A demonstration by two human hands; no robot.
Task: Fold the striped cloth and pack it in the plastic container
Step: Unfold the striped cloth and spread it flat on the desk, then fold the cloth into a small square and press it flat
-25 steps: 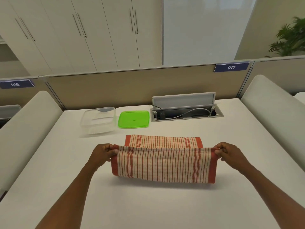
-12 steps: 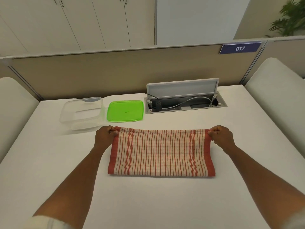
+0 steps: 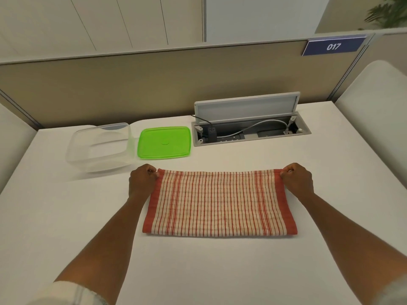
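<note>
A striped cloth (image 3: 219, 203) lay flat on a white counter (image 3: 198, 271), folded into a rectangle whose long axis ran from 9 o'clock to 3 o'clock, its thin red stripes running from 12 to 6 and a solid red band down each short end. The left hand (image 3: 142, 180) was closed in a pinch on the far corner at the 9 o'clock end; the right hand (image 3: 297, 179) was closed the same way on the far corner at the 3 o'clock end. Both forearms reached in from 6 o'clock, one along each side of the cloth.

A clear plastic container (image 3: 100, 147) stood open at about 10 o'clock from the cloth, near the left hand but apart from it. Just beside the container, toward 3 o'clock, a green lid (image 3: 164, 143) lay flat on the counter. Farther toward 3 o'clock a recessed cable tray (image 3: 251, 130) sat with its grey flap (image 3: 246, 107) raised, a grey cable and a dark plug visible inside.

A blue plate (image 3: 333, 46) on the beige partition (image 3: 154, 84) at 12 o'clock read "017" in white. No brand or other writing could be read on the cloth, container or lid.
</note>
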